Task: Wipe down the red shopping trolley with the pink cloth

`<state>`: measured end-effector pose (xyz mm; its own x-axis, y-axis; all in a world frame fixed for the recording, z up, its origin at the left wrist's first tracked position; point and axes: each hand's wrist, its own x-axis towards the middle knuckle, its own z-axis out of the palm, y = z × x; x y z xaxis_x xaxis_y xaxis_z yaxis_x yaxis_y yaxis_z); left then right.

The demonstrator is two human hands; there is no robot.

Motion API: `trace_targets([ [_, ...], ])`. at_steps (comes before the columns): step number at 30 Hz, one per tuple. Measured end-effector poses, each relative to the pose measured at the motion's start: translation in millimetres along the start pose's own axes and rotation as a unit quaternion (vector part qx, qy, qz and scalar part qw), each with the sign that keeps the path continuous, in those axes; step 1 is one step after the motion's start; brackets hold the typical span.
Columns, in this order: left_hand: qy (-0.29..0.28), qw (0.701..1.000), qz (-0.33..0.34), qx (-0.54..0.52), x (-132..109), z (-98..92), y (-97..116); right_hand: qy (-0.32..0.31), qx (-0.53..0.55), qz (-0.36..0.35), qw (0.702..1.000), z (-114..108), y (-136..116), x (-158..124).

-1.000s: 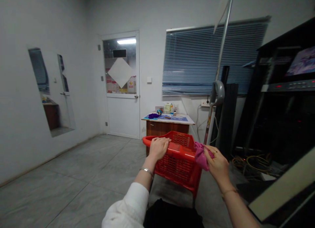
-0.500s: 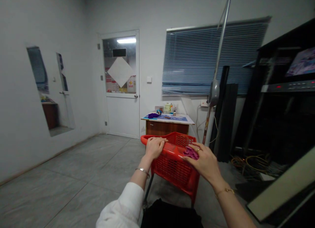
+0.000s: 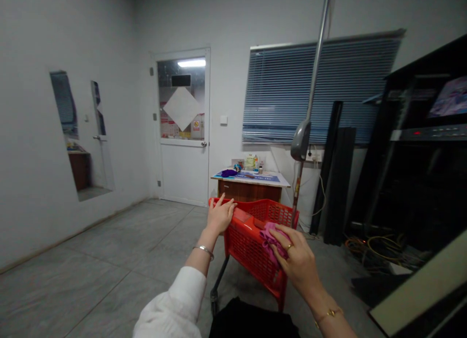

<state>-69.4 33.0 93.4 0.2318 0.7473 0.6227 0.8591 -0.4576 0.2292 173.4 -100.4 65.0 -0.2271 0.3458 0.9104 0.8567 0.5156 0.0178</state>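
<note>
Keeping the right hand (image 3: 297, 260) closed on a crumpled pink cloth (image 3: 270, 238), I have the cloth against the right end of the handle bar (image 3: 245, 221) on a red cart (image 3: 251, 253). My left hand (image 3: 220, 216) lies over the bar's left end, fingers spread; how firmly it grips, I cannot tell from here. Beyond the cart I see a small table (image 3: 255, 183), a purple cloth (image 3: 229, 173) bunched near its front left corner and small containers (image 3: 256, 164) along its back edge. Farther back are a white door (image 3: 184, 175) and blue blinds (image 3: 277, 95).
</note>
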Motion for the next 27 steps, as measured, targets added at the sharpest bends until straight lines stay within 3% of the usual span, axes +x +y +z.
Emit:
trace_targets([
  [2,0.020,0.999,-0.040,0.009,0,-3.0,8,0.007,0.005,-0.017,1.000,4,-8,2],
  [5,0.025,0.995,-0.086,-0.035,-5,-4.8,40,0.014,0.029,-0.045,0.998,6,-14,4],
  [8,0.013,0.993,-0.083,-0.086,-21,0.5,85,0.008,0.061,-0.056,0.997,3,-10,-2],
  [12,0.019,0.995,-0.061,-0.075,-45,10.4,125,0.037,0.082,0.006,0.996,0,5,-18],
  [21,0.005,0.996,-0.026,-0.081,-52,9.2,127,0.086,0.145,0.210,0.963,18,31,-47],
  [27,-0.020,0.996,-0.014,-0.089,-49,8.8,119,0.097,0.177,0.268,0.942,27,19,-48],
])
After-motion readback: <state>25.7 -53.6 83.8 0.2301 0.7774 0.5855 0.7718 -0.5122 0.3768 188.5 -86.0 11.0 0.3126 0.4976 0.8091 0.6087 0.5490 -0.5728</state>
